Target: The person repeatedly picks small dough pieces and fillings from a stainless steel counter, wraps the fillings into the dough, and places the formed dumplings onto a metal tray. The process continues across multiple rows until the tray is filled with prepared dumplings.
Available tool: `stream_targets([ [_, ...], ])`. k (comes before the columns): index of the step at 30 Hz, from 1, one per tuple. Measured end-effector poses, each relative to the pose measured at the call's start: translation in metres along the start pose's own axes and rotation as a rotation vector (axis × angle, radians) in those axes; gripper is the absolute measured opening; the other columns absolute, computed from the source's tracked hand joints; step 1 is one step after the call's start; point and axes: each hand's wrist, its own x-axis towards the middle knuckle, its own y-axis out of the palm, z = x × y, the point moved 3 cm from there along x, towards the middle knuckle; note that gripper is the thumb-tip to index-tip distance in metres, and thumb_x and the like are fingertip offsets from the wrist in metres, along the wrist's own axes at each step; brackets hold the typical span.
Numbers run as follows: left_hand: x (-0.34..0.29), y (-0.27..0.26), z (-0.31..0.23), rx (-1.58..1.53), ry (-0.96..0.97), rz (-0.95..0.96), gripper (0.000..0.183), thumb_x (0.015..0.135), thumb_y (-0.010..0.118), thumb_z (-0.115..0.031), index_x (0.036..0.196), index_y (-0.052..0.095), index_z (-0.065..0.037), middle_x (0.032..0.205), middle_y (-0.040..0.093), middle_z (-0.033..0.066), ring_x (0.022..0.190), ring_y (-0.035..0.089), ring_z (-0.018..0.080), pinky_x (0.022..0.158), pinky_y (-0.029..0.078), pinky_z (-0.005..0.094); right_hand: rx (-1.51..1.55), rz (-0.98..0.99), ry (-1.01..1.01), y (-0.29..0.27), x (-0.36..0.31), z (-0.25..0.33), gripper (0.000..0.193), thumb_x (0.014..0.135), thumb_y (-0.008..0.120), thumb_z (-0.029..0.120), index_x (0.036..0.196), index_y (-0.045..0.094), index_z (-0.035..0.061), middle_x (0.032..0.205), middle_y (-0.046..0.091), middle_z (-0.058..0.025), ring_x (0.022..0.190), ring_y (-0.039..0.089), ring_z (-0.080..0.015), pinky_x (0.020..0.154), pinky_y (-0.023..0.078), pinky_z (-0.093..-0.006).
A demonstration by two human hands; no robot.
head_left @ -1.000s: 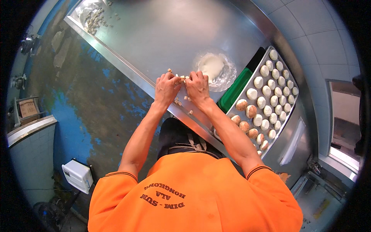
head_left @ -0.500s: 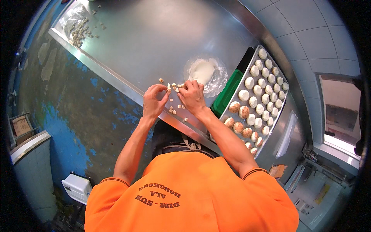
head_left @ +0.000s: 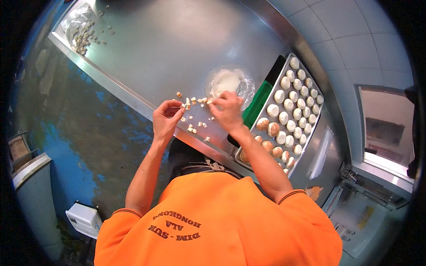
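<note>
My left hand (head_left: 164, 122) is over the front of the steel table, thumb and forefinger curled together. A small white-and-brown cube (head_left: 183, 106) shows at their tips. Several more such cubes (head_left: 192, 128) lie scattered between and in front of my hands. My right hand (head_left: 229, 112) is at the near side of a clear, round, film-like dish (head_left: 250, 91) of white paste (head_left: 228, 82). Its fingers are bent and smeared by motion, so what they hold, if anything, cannot be made out.
A metal tray (head_left: 322, 91) of round white buns, several brown on top, stands at the right beside a green container (head_left: 258, 104). More small pieces (head_left: 82, 41) lie by a clear plastic bag (head_left: 76, 20) at the table's far left. The table's metal edge (head_left: 116, 88) runs diagonally.
My right hand has moved right, away from the cubes and closer to the dish of paste. My left hand has drawn slightly left. The whole view has shifted a little.
</note>
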Motion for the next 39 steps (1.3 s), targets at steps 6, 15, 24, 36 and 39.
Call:
stream_targets([
  [6,-0.001,0.003,0.000,-0.063,-0.078,0.069,0.020,0.090,0.077,0.000,0.108,0.071,0.001,0.099,0.074,0.0052,0.090,0.071,0.0118,0.080,0.057,0.0238,-0.077,0.043,0.313,-0.030,-0.004,-0.073,0.014,0.080,0.077,0.026,0.083,0.081,0.0132,0.090,0.065,-0.0025,0.097,0.059,-0.0231,0.090,0.038,-0.0419],
  [15,-0.003,0.013,0.000,-0.019,-0.062,0.093,0.018,0.090,0.076,-0.001,0.107,0.071,0.001,0.100,0.074,0.0062,0.093,0.072,0.0131,0.083,0.058,0.0253,-0.197,0.068,0.013,-0.008,-0.009,-0.068,0.010,0.083,0.075,0.023,0.085,0.078,0.0140,0.094,0.062,-0.0015,0.100,0.056,-0.0232,0.090,0.037,-0.0428],
  [24,-0.015,0.033,-0.005,0.003,-0.085,0.156,0.018,0.092,0.075,-0.003,0.109,0.071,0.000,0.102,0.075,0.0060,0.095,0.072,0.0139,0.088,0.058,0.0271,-0.084,0.111,0.124,-0.015,-0.012,-0.062,0.010,0.087,0.075,0.020,0.089,0.078,0.0101,0.092,0.063,-0.0016,0.094,0.058,-0.0202,0.087,0.040,-0.0389],
  [36,-0.059,0.134,-0.046,-0.203,-0.198,0.412,0.023,0.091,0.079,-0.012,0.109,0.072,0.001,0.097,0.077,0.0080,0.090,0.073,0.0138,0.076,0.054,0.0257,0.738,-0.148,0.281,-0.134,-0.084,-0.010,0.015,0.092,0.077,0.012,0.098,0.074,-0.0012,0.100,0.060,-0.0034,0.092,0.057,-0.0113,0.079,0.047,-0.0258],
  [39,-0.074,0.161,-0.050,-0.203,-0.235,0.474,0.024,0.091,0.079,-0.013,0.109,0.072,0.001,0.097,0.077,0.0081,0.089,0.073,0.0137,0.077,0.055,0.0259,0.279,-0.289,0.095,-0.167,-0.104,0.001,0.013,0.084,0.080,0.007,0.097,0.076,0.0057,0.091,0.059,-0.0047,0.088,0.056,-0.0210,0.074,0.046,-0.0330],
])
